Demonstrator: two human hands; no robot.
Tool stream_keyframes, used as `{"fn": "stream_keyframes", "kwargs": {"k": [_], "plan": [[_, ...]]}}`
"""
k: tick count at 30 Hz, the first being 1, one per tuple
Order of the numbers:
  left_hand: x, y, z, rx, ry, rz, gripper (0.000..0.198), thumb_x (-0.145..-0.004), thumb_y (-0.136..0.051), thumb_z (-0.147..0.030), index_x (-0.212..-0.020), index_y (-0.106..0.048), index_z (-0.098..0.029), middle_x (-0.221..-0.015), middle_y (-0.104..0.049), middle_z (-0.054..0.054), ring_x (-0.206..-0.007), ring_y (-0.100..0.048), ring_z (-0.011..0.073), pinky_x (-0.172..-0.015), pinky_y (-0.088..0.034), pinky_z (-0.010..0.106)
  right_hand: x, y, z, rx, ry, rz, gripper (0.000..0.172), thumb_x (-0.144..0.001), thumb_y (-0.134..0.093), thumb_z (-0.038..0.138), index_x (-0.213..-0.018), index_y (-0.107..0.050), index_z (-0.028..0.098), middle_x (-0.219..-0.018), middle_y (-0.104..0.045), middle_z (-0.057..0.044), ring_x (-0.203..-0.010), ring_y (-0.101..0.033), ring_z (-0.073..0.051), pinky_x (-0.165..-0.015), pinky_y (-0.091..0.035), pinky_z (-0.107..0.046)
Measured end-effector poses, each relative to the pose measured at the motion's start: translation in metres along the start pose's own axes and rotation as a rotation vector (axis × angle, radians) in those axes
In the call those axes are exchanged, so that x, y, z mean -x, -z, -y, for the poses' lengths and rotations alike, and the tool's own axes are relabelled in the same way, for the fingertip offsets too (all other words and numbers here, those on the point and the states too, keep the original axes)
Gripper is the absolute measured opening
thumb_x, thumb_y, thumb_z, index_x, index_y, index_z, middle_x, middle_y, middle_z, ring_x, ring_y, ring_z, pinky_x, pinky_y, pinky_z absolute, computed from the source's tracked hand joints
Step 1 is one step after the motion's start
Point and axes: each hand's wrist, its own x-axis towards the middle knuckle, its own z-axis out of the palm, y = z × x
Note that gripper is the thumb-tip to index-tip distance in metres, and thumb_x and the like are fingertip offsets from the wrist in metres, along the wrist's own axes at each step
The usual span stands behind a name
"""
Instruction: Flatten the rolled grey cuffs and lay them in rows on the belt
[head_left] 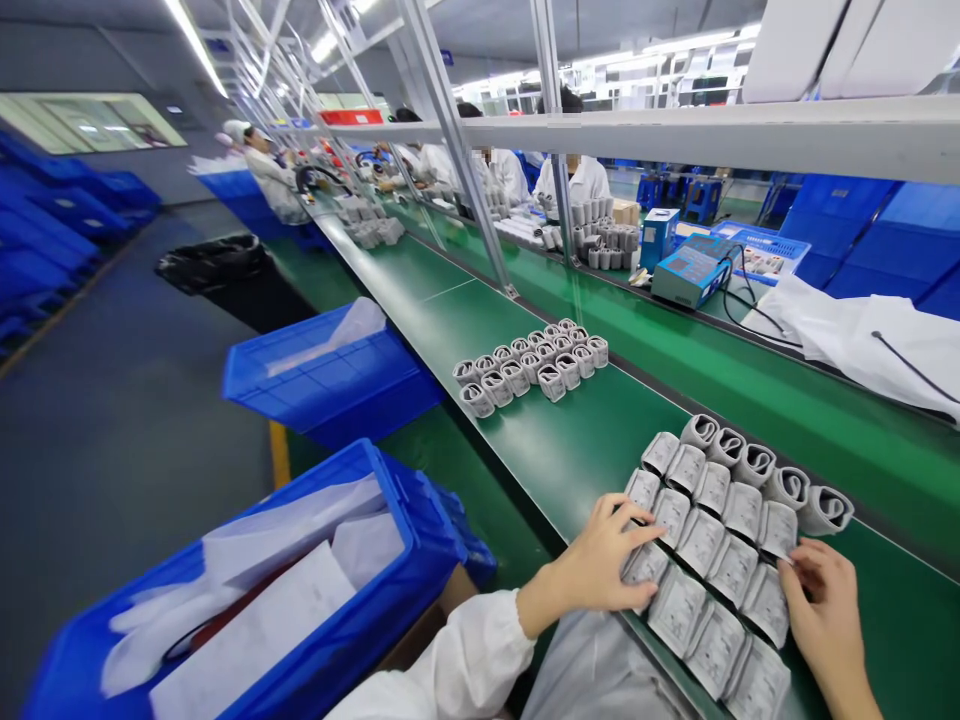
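At the bench, hands (left spread; right curled, grip unclear) touch grey rolls.

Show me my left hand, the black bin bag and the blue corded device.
Left hand (598,560), head view: back of the hand.
Black bin bag (216,265), head view: draped top.
Blue corded device (691,264), head view: top panel.

Head camera, one view: worn on the person's head, facing forward and down; left hand and right hand close, near right; green bench receding far left.
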Motion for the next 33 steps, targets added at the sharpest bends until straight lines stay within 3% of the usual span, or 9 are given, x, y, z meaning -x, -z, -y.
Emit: {"fn": "stream_keyframes", "kwargs": {"k": [4,8,10,12,17,22,26,28,33], "plan": [[0.004,-0.001,-0.001,0.016,0.017,-0.035,0.083,-0.081,-0.092,-0.048,-0.159,-0.067,-0.033,-0.15,-0.065,0.016,-0.145,-0.051,0.046,-0.125,-0.047,0.075,-0.024,0.0,-0.005,-0.082,-0.13,-0.135,0.063,-0.08,-0.086,0.059,-0.124,-0.058,0.023,-0.104,-0.059,-0.004,-0.08,-0.061,-0.022,-0.076,-0.055,-0.044],[-0.002,0.001,0.001,-0.034,0.005,-0.037,0.098,-0.078,-0.095,-0.049,-0.167,-0.058,-0.03,-0.181,-0.036,0.021,-0.17,-0.026,0.0564,-0.133,-0.033,0.085,-0.074,-0.005,-0.014,0.015,-0.242,-0.216,0.089,-0.078,-0.08,0.068,-0.146,-0.055,0.016,-0.144,-0.057,-0.022,-0.123,-0.063,-0.038,-0.107,-0.053,-0.06],[-0.006,0.002,0.003,-0.047,0.01,0.012,0.105,-0.08,-0.095,-0.051,-0.173,-0.051,-0.03,-0.191,-0.018,0.022,-0.176,-0.011,0.06,-0.134,-0.026,0.089,-0.092,-0.01,-0.016,0.032,-0.262,-0.144,0.084,-0.082,-0.074,0.071,-0.144,-0.06,0.015,-0.147,-0.06,-0.023,-0.138,-0.058,-0.044,-0.122,-0.044,-0.067],[-0.01,0.002,0.006,-0.03,0.019,0.056,0.106,-0.083,-0.094,-0.056,-0.175,-0.047,-0.031,-0.194,-0.011,0.022,-0.178,-0.005,0.06,-0.134,-0.025,0.09,-0.098,-0.015,-0.015,0.013,-0.257,-0.099,0.076,-0.085,-0.073,0.07,-0.139,-0.065,0.017,-0.139,-0.067,-0.02,-0.135,-0.062,-0.043,-0.124,-0.044,-0.067],[-0.008,-0.003,0.013,0.025,-0.011,0.021,0.098,-0.088,-0.091,-0.059,-0.172,-0.051,-0.028,-0.195,-0.013,0.022,-0.18,-0.007,0.0574,-0.135,-0.03,0.087,-0.083,-0.019,-0.003,-0.08,-0.069,-0.052,0.062,-0.087,-0.079,0.062,-0.131,-0.063,0.022,-0.145,-0.07,-0.017,-0.136,-0.068,-0.037,-0.124,-0.049,-0.06],[-0.003,-0.003,0.01,0.036,-0.02,-0.025,0.091,-0.091,-0.09,-0.049,-0.172,-0.052,-0.031,-0.195,-0.016,0.019,-0.181,-0.008,0.0538,-0.138,-0.028,0.084,-0.098,-0.014,0.004,-0.074,0.203,-0.146,0.04,-0.081,-0.088,0.048,-0.099,-0.061,0.024,-0.141,-0.067,-0.019,-0.139,-0.067,-0.038,-0.124,-0.05,-0.064],[-0.005,0.0,0.011,0.073,-0.015,-0.018,0.092,-0.091,-0.091,-0.043,-0.173,-0.05,-0.033,-0.195,-0.016,0.018,-0.181,-0.007,0.0527,-0.138,-0.027,0.083,-0.124,-0.014,-0.004,-0.1,0.182,0.054,0.035,-0.078,-0.088,0.046,-0.079,-0.061,0.024,-0.152,-0.063,-0.02,-0.15,-0.059,-0.041,-0.133,-0.042,-0.063],[-0.008,-0.003,0.011,0.096,-0.01,-0.025,0.089,-0.093,-0.091,-0.043,-0.172,-0.051,-0.031,-0.195,-0.017,0.019,-0.181,-0.007,0.0519,-0.139,-0.028,0.082,-0.131,-0.017,-0.009,-0.134,0.123,0.099,0.03,-0.082,-0.083,0.047,-0.09,-0.067,0.023,-0.15,-0.065,-0.021,-0.148,-0.061,-0.039,-0.133,-0.043,-0.063],[-0.019,-0.024,-0.001,0.132,0.036,-0.041,0.086,-0.093,-0.09,-0.047,-0.169,-0.054,-0.03,-0.194,-0.018,0.019,-0.182,-0.005,0.0512,-0.14,-0.024,0.083,-0.137,-0.025,-0.022,-0.203,-0.057,0.106,0.05,-0.091,-0.073,0.053,-0.128,-0.065,0.021,-0.135,-0.075,-0.019,-0.126,-0.073,-0.033,-0.116,-0.059,-0.058]]}}
